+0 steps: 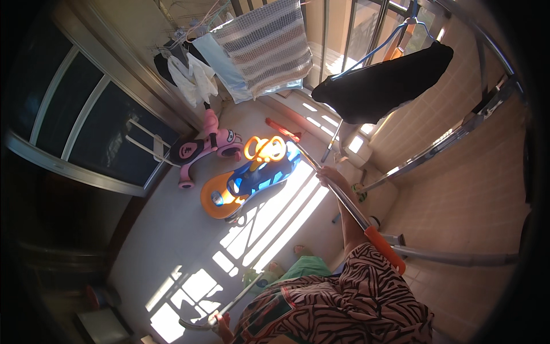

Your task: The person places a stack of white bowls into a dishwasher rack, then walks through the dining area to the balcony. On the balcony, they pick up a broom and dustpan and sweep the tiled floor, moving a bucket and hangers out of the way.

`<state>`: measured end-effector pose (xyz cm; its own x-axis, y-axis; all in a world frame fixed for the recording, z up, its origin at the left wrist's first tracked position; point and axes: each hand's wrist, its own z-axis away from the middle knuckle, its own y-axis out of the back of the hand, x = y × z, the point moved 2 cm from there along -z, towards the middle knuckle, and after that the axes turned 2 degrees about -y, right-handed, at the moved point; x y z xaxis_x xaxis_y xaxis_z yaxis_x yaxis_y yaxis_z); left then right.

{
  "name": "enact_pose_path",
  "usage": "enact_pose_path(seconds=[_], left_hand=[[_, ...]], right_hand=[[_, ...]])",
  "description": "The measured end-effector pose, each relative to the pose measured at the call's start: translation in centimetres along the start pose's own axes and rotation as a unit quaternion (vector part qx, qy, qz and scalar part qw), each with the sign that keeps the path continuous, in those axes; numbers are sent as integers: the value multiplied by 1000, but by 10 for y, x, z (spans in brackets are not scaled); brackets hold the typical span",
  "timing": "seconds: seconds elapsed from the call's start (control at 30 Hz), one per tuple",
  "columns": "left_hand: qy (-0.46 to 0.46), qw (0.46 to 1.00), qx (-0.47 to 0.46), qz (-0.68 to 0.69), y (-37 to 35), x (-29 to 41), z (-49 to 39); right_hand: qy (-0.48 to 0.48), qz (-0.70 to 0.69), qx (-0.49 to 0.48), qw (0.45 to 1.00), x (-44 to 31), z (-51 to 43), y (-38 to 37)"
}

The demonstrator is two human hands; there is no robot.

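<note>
My right hand (333,176) grips a metal pole (348,204) with an orange handle sleeve (383,249) at its near end. The pole reaches away to a red head (281,128) on the floor, close to the handlebar of a blue and orange ride-on swing car (253,178). At the lower left, my left hand (221,327) is closed around a pale rod (240,299) with a curved end. The rod's far end reaches down near my feet. Glare washes out part of the swing car's handlebar.
A pink children's ride-on (210,142) stands by the glazed door (111,124). Laundry hangs ahead: a striped towel (266,47) and a black garment (382,84) on a blue hanger. A second rod (331,142) leans by the far wall. Metal rails (434,148) run along the right.
</note>
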<state>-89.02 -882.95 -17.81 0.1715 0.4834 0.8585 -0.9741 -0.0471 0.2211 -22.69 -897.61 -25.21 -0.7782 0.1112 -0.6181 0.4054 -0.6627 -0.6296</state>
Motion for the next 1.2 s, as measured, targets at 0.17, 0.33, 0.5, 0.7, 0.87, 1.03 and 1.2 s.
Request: enact_pose_path(seconds=[0.17,0.33,0.5,0.7,0.87,1.03,1.2], left_hand=[[-4,1000,-6,-13,-2,0,-10],[-16,999,-31,-18,-2,-3,-37],[-39,997,-63,-22,12,-23,-88],[-86,991,-89,-42,32,-42,-164],[-144,976,-162,-17,49,8,-141],[-137,972,-189,-6,50,54,-114],[-127,970,-208,9,58,33,-133]], right_hand=[[-37,-3,5,999,21,19,30],[-43,-38,49,997,40,56,42],[-17,-65,13,998,81,113,34],[22,-192,37,980,156,204,5],[-29,-207,107,972,209,278,-25],[0,63,178,982,216,325,-47],[28,129,215,968,176,324,-27]])
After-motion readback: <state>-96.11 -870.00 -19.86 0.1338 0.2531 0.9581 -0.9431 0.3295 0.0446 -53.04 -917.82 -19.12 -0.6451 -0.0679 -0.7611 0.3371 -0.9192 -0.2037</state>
